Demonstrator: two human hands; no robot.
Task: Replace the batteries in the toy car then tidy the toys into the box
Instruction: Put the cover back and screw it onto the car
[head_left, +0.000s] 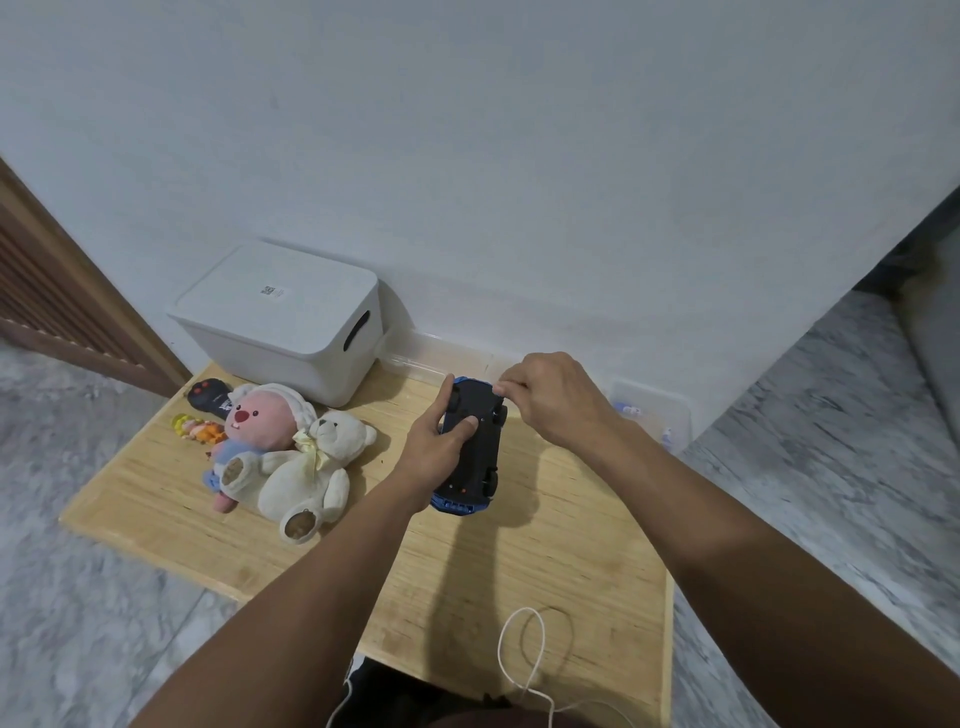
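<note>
You hold the toy car (475, 441) upside down above the middle of the wooden table (571, 561), its black underside up and its blue body showing at the near end. Your left hand (436, 441) grips it from the nine o'clock side, fingers curled round the edge and thumb pressed on the underside. Your right hand (550, 397) comes in from two o'clock, its fingertips pinching the car's far corner by a wheel.

At ten o'clock from the car, against the wall, stands the white storage box (283, 325) with its lid on, so you cannot tell what it contains. At nine o'clock lie a white teddy bear (306, 473) and, touching it, a pink plush toy (249, 431). Just beyond them lie a black remote control (208, 397) and a small orange and yellow figure (197, 428).

At three o'clock, near the table's far right corner, sits a clear plastic container (654, 415) holding a few small white and blue items, too blurred to name. A white cord (524, 654) loops over the table at six o'clock.
</note>
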